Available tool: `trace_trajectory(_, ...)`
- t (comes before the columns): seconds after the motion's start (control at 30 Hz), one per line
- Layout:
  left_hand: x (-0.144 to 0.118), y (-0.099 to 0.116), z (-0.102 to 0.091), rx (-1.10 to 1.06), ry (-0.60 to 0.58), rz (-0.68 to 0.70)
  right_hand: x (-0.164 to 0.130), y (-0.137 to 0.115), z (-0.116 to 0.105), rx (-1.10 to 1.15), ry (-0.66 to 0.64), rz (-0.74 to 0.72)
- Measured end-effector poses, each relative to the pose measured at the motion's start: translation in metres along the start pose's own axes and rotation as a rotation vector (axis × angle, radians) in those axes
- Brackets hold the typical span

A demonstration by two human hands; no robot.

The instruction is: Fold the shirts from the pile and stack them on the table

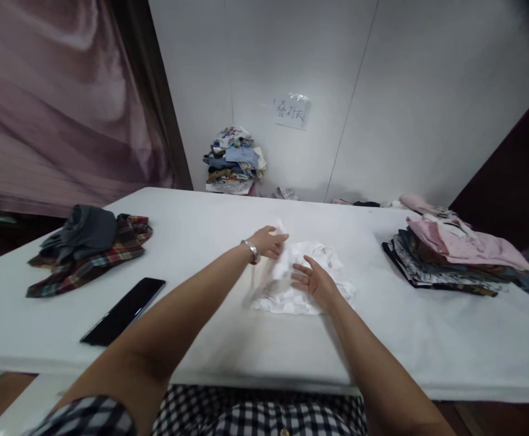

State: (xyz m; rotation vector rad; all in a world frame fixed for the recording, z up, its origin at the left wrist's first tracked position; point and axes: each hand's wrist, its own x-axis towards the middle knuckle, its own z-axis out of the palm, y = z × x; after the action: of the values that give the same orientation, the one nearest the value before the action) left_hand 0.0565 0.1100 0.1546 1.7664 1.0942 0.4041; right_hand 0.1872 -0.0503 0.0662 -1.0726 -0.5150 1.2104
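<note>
White garment: crumpled white garment lies mid-tabletop, straight ahead of the person, bunched in a rough heap that runs a little wider left-to-right than near-to-far.
Left hand: the left hand is at the garment's far-left corner, fingers pinched round a raised fold of the white cloth (bracelet at the wrist), lifting that edge off the tabletop.
Right hand: the right hand lies flat on top of the heap, fingers spread and loose, palm down, gripping nothing.
Which is nearer: both touch it; the left has the corner, the right rests on the middle.
Left side: plaid shirt with grey cloth on it, and a dark phone nearer the edge, well apart.
Right side: stack of folded clothes, pink on top, also well apart.
</note>
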Motion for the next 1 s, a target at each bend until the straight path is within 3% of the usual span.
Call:
trace_trajectory(0.07,0.005,0.001,0.028,0.000,-0.020,0.074,-0.003,0.001,-0.006,0.076,0.031,0.066)
trace_trajectory(0.13,0.005,-0.011,0.041,0.046,0.021,0.141,-0.004,0.005,-0.013,0.084,0.082,0.091)
trace_trajectory(0.27,-0.002,-0.057,0.036,0.195,0.153,0.211,-0.001,0.014,-0.020,-0.031,0.174,0.055)
trace_trajectory(0.4,-0.013,-0.093,0.034,0.306,0.185,0.247,0.007,0.020,-0.022,-0.222,0.221,-0.066)
trace_trajectory(0.5,-0.018,-0.108,0.046,0.366,0.159,0.284,0.012,0.024,-0.026,-0.308,0.265,-0.149)
trace_trajectory(0.67,-0.017,-0.123,0.061,0.608,0.131,0.301,0.015,0.029,-0.025,-0.320,0.239,-0.133)
trace_trajectory(0.83,-0.014,-0.128,0.047,0.580,0.130,0.277,0.016,0.029,-0.011,-0.286,0.125,-0.162)
trace_trajectory(1.0,-0.018,-0.125,0.024,0.520,0.123,0.244,0.023,0.034,-0.005,-0.358,0.176,-0.101)
